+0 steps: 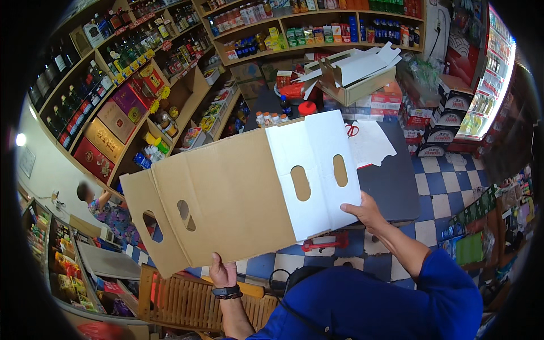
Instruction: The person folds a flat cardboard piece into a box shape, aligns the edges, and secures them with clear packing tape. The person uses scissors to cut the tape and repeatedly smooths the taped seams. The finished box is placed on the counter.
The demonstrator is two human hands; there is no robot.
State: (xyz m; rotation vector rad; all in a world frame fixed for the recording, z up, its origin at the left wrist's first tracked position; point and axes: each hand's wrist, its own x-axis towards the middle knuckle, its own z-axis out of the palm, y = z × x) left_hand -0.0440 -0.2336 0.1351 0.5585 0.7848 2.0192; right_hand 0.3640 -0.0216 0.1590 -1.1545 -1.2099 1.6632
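Observation:
A large unfolded cardboard sheet spans the space in front of me, brown over most of its face and white at the right end, with oval handle holes near both ends. My left hand, a dark band on its wrist, grips the lower edge, thumb on the near face and the other fingers largely behind. At the lower right corner, my right hand pinches the white part, its thumb in front. Behind the sheet is a dark table, partly covered by it.
An open carton with white flaps rests on stacked red boxes beyond the table. Bottle shelves line the left. A slatted wooden chair stands near my left arm. At the far left is another person. A lit drinks cooler stands right.

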